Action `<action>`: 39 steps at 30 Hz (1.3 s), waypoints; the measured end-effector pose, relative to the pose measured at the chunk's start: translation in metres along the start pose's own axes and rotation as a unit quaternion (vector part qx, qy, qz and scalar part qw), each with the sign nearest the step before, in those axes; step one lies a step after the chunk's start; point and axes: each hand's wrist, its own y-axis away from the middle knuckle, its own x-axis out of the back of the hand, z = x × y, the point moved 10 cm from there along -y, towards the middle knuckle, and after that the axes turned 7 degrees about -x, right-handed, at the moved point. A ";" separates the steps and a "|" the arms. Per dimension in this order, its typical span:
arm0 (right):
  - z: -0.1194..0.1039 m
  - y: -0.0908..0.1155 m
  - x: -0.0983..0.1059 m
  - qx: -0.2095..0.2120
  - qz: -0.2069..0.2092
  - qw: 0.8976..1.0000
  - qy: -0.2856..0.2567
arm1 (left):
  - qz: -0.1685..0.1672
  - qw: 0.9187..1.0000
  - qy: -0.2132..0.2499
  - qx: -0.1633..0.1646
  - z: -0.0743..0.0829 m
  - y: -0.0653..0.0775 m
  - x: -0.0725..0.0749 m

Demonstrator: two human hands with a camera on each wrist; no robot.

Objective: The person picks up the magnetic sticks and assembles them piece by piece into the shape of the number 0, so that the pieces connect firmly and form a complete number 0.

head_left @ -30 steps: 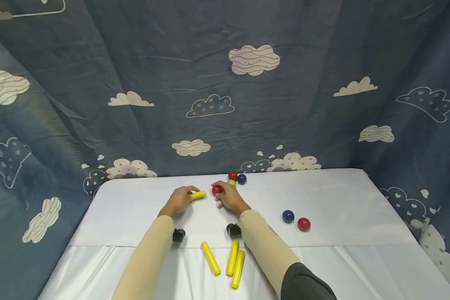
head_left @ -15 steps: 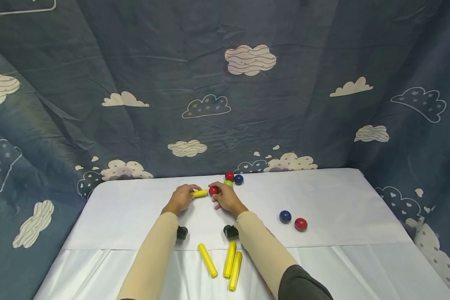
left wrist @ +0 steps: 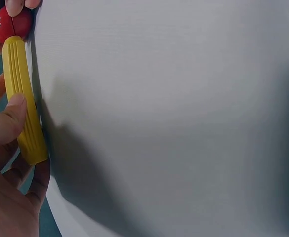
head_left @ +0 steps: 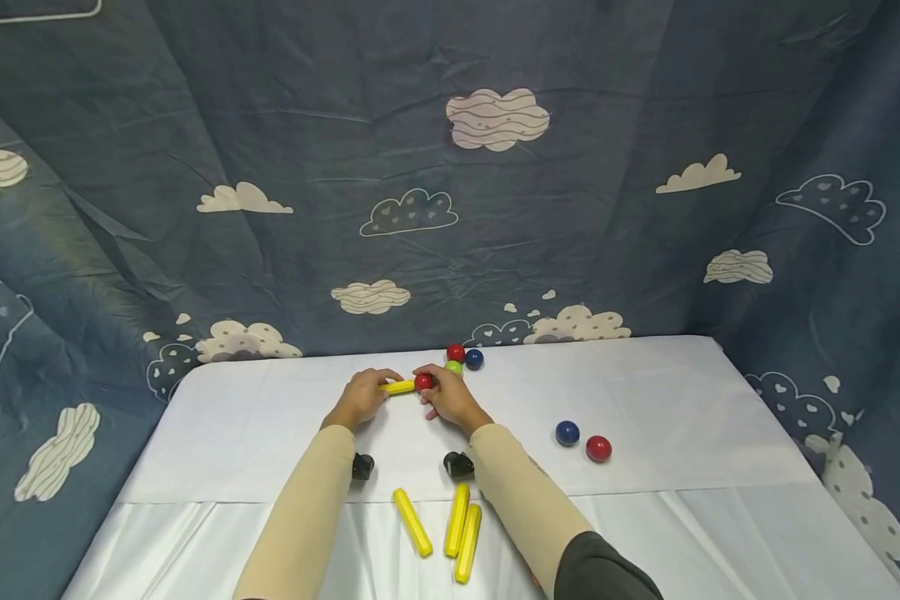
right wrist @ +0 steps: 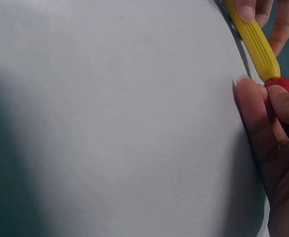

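Note:
My left hand pinches a yellow ridged plastic stick between thumb and fingers. In my right hand a glossy red ball is held by thumb and fingertips. The stick's tapered end meets the ball in both wrist views. Just beyond the right hand sit a lime-green ball, a second red ball and a dark blue ball, grouped closely. The right fingers hide part of the held ball.
Nearer me lie three more yellow sticks on the white cloth. Off to the right are a blue ball and a red ball. A dark curtain with clouds rises behind the white table.
The gap between the stick and the red ball has closed; the right hand brought the ball leftward to the stick's end. The head view has shifted slightly.

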 end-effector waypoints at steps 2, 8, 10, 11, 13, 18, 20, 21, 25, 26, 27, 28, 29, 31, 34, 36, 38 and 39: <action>0.000 0.000 0.000 -0.001 0.003 1.000 0.007 | 0.002 1.000 -0.003 -0.002 0.000 0.000 0.000; 0.001 0.001 0.000 -0.011 0.006 1.000 0.019 | 0.006 1.000 0.010 0.003 -0.002 0.001 -0.002; 0.001 0.002 0.000 -0.012 0.005 1.000 0.017 | 0.007 1.000 0.017 0.004 -0.003 0.001 -0.004; 0.000 0.002 0.000 -0.012 0.004 1.000 0.015 | 0.008 1.000 0.019 0.004 -0.004 0.001 -0.004; 0.000 0.002 0.001 -0.011 0.005 1.000 0.015 | 0.009 1.000 0.021 0.004 -0.004 0.001 -0.005; -0.002 0.004 0.002 -0.006 0.017 0.999 0.035 | 0.010 1.000 0.016 -0.001 -0.003 0.002 -0.004; -0.002 0.004 0.002 -0.005 0.019 0.999 0.040 | 0.010 1.000 0.015 -0.001 -0.003 0.002 -0.003; -0.003 0.004 0.002 -0.004 0.020 0.999 0.040 | 0.010 1.000 0.015 -0.002 -0.002 0.002 -0.003; -0.003 0.004 0.001 -0.002 0.018 0.999 0.040 | 0.010 1.000 0.009 -0.009 0.000 0.002 -0.002; -0.002 0.004 0.001 -0.001 0.018 0.999 0.040 | 0.010 1.000 0.010 -0.008 0.000 0.002 -0.002; -0.002 0.004 0.001 0.000 0.018 0.999 0.040 | 0.010 1.000 0.011 -0.007 0.000 0.002 -0.002; -0.002 0.004 0.001 0.000 0.018 0.999 0.042 | 0.009 1.000 0.011 -0.005 0.000 0.002 -0.003; -0.002 0.004 0.001 0.000 0.019 0.999 0.042 | 0.008 1.000 0.012 -0.002 -0.001 0.001 -0.003; -0.001 0.003 0.001 0.000 0.020 0.999 0.043 | 0.006 1.000 0.009 0.000 -0.002 0.001 -0.005; -0.001 0.004 0.001 0.000 0.022 0.999 0.048 | 0.004 1.000 0.002 -0.003 -0.001 0.001 -0.006; -0.001 0.004 0.001 -0.001 0.025 0.998 0.050 | 0.005 1.000 -0.003 -0.009 0.001 0.001 -0.005; -0.002 0.005 0.000 0.001 0.026 0.998 0.053 | 0.006 1.000 -0.005 -0.011 0.001 0.002 -0.004; -0.002 0.005 0.000 0.002 0.026 0.998 0.052 | 0.005 1.000 -0.004 -0.010 0.001 0.002 -0.004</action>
